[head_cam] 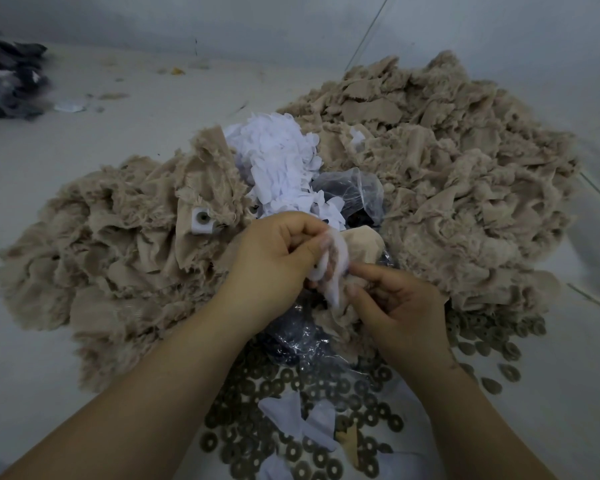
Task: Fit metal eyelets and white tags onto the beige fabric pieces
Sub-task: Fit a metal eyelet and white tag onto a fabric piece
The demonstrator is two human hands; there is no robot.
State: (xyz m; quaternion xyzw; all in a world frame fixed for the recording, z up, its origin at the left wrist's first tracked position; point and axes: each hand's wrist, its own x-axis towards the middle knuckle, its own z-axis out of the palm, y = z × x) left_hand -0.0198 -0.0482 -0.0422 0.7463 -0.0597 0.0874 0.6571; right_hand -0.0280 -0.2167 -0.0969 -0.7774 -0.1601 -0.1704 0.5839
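Seeing big beige fabric heaps (430,161) left and right, white tags (278,161) piled between, metal eyelets (257,403) scattered nearest us. Our left hand (274,258) and right hand (399,306) have fingers clamped on one white tag (329,268) over a beige piece (361,242).

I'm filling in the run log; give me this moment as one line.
left hand: pinches white tag | right hand: holds beige piece | eyelets: loose, near
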